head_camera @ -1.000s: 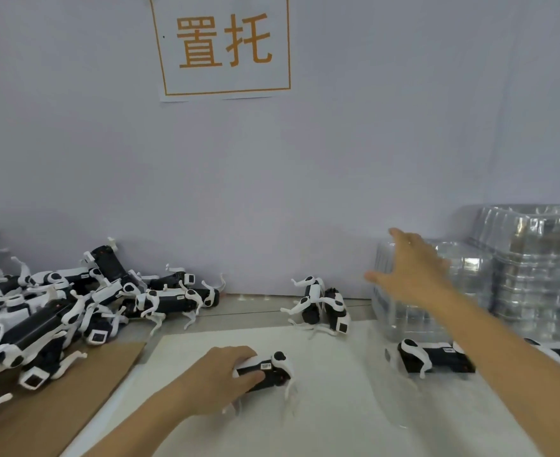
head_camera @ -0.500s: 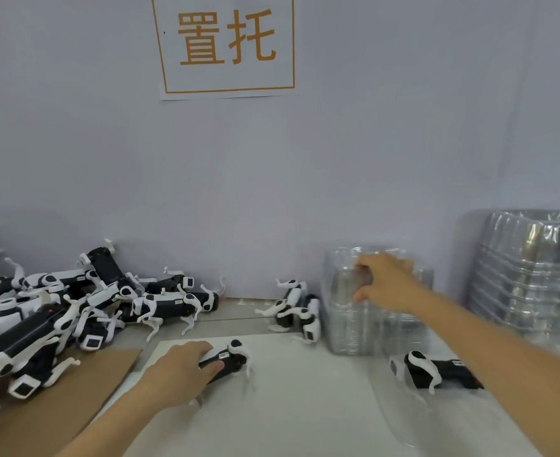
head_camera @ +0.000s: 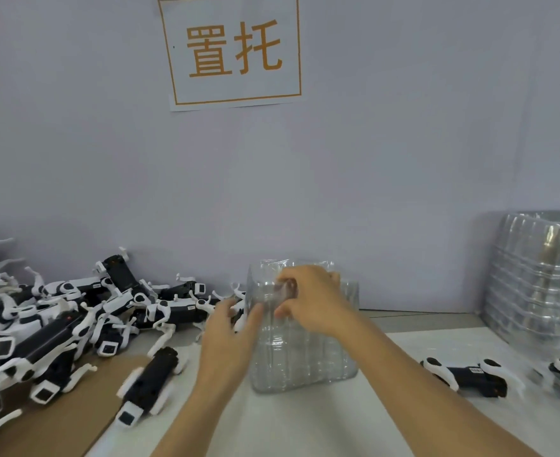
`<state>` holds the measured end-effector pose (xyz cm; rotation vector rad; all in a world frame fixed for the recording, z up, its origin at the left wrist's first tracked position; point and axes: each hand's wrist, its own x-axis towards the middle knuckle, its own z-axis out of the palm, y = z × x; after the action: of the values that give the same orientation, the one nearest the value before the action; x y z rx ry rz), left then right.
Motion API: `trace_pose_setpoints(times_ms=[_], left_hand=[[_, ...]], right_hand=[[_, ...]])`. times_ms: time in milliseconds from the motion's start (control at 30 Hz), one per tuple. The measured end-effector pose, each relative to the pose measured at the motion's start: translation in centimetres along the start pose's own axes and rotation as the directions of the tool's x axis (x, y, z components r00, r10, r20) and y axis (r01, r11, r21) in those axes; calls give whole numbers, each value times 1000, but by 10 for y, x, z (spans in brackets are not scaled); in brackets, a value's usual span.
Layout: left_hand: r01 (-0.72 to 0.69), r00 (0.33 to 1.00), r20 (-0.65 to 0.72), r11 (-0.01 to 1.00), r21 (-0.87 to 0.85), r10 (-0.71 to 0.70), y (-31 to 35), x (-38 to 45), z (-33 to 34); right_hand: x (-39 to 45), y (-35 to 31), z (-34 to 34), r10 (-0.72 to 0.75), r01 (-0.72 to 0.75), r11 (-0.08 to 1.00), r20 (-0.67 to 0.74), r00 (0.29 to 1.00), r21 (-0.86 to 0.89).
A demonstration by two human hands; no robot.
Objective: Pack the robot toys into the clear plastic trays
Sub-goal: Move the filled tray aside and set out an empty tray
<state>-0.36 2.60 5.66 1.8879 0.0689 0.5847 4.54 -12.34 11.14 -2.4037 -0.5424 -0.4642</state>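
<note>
A stack of clear plastic trays (head_camera: 305, 351) stands in the middle of the white table. My right hand (head_camera: 311, 301) grips its top edge, fingers curled over the rim. At the stack's left side my left hand (head_camera: 229, 338) reaches in with fingers spread, holding nothing. A black and white robot toy (head_camera: 150, 380) lies loose on the table left of my left arm. A pile of several robot toys (head_camera: 57, 318) fills the left side. Another toy (head_camera: 466, 377) lies to the right.
A taller stack of clear trays (head_camera: 542, 291) stands at the far right against the wall. Brown cardboard (head_camera: 71, 420) lies under the front of the toy pile. A white sign with orange characters (head_camera: 232, 51) hangs on the grey wall.
My right hand has dragged the tray stack leftward to the middle. My left hand has let go of the toy, which now lies on the table, and moved up to the stack.
</note>
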Motion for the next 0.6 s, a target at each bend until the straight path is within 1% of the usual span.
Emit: trace_pose_setpoints(times_ms=[33,67,167,200,333,400,500,567,600], left_hand=[[-27,999,41,995,-100,31,7,-7,8],[-48,998,40,989,-142,55,8,-13,15],[-95,995,-54,967,-236,84,-5,-26,26],[-111,993,-69,959,-261,96,-10,-29,28],[-100,992,-102,951,-293,73,-21,-29,34],[-121,988,-129,956,-268,89,-26,-27,35],[-83,992,-108,980,-183,64,-33,-23,33],[-39,992,-124,998,-44,34,-29,-19,29],[-40,984,-173,998,43,47,-22,-18,27]], right_hand=[[-3,-1,1,-2,2,1000,-26,1000,4],[-7,-2,1,-2,3,1000,-51,999,18],[-13,-4,-3,3,3,996,-72,997,88],[-13,-5,-6,2,3,995,-58,998,98],[-10,-10,-17,14,-13,994,-15,1000,106],[-7,-13,-22,32,-27,988,-32,999,149],[2,-18,-40,30,1,969,-121,992,249],[8,-24,-60,12,64,949,-237,971,309],[9,-28,-70,7,97,939,-298,954,330]])
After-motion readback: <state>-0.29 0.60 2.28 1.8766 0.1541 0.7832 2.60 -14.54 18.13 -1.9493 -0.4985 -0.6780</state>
